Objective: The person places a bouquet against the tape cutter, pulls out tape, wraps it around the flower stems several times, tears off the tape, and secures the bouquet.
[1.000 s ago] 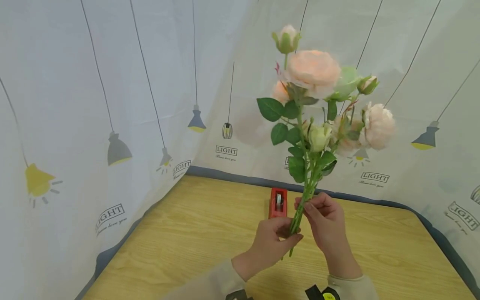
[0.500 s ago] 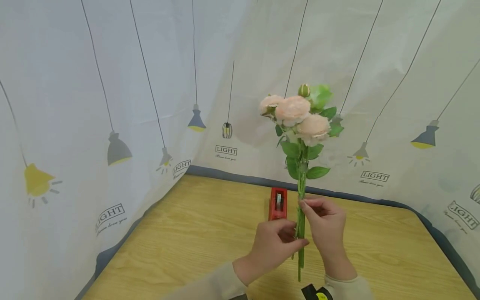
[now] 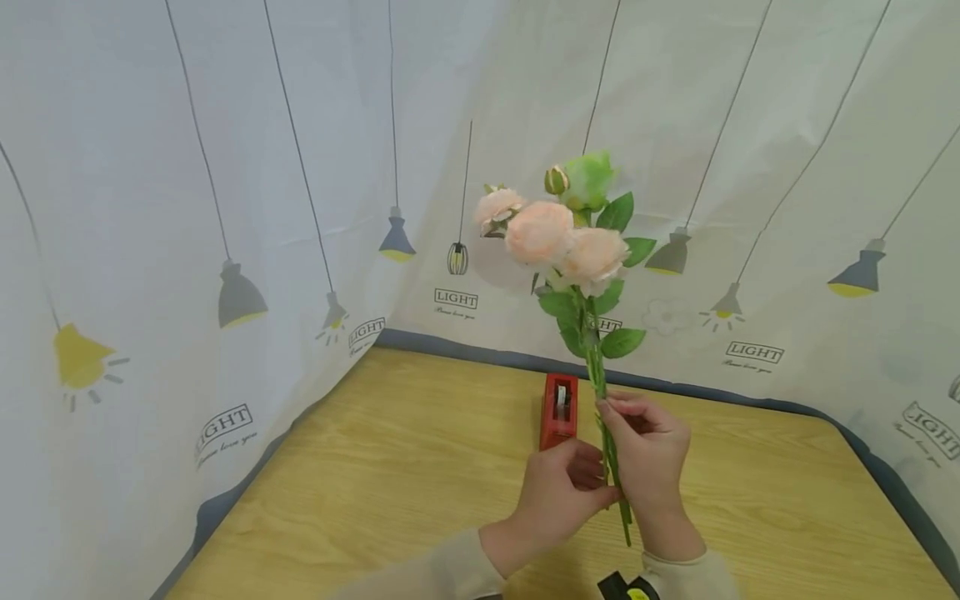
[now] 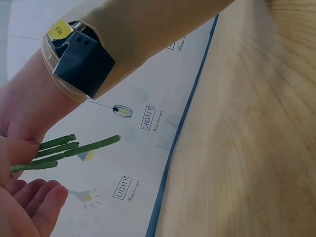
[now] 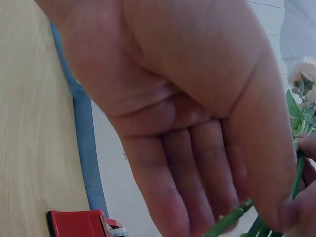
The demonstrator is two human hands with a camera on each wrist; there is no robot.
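Note:
Both hands hold a bunch of flowers (image 3: 542, 233) by its long green stems, over the table. Its blooms are pale pink and light green, with a bud at the top and leaves below. The bunch leans to the left in the head view. My right hand (image 3: 651, 442) pinches the stems between thumb and fingers, a little above my left hand (image 3: 555, 500). The left hand has thumb and fingers round the lower stems. Cut stem ends (image 4: 94, 144) stick out past the fingers in the left wrist view. A bent-fingered palm fills much of the right wrist view.
A red tape dispenser (image 3: 559, 408) stands behind the left hand, partly covered by it. The wooden table (image 3: 375, 467) runs back to a white curtain (image 3: 315, 167) printed with lamps. A dark band (image 3: 450, 343) lines the table's back edge.
The bunch has turned in the hands, its blooms now facing differently and lower. Over the last half second it has tilted left, its stem ends swinging right. Both hands keep hold.

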